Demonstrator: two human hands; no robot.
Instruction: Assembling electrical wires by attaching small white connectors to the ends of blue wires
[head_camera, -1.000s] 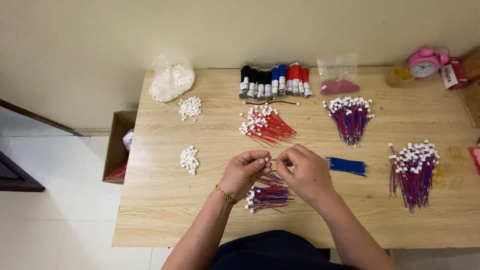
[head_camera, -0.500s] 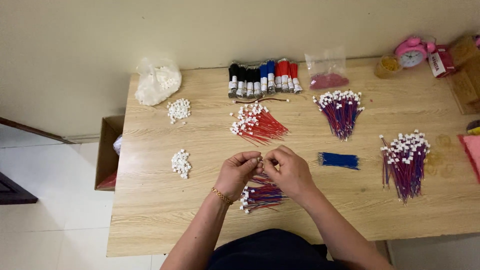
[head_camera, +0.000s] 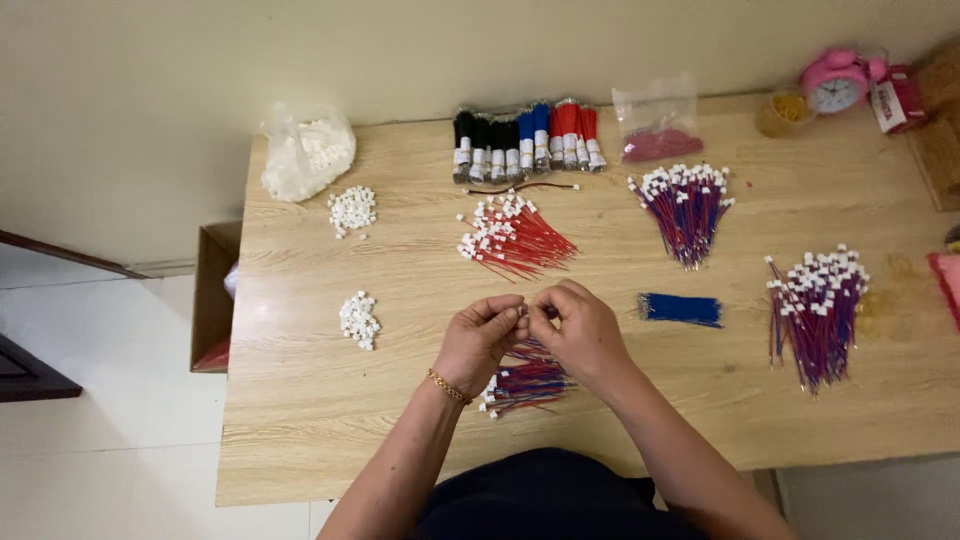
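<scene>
My left hand and my right hand meet above the near middle of the wooden table. Their fingertips pinch a small white connector with thin wires between them. Just below my hands lies a small bundle of red and blue wires with white plugs. A gold bracelet sits on my left wrist. A pile of red wires with white plugs lies beyond my hands, and a bundle of bare blue wires lies to the right.
Two heaps of white connectors lie at left, a plastic bag of them behind. Wire spools, a bag of red bits and two red-blue wire bundles lie further back and right. A pink clock stands at far right.
My hands have stayed together over the same spot, fingers shifting slightly on the small connector. The camera view has drifted a little to the right.
</scene>
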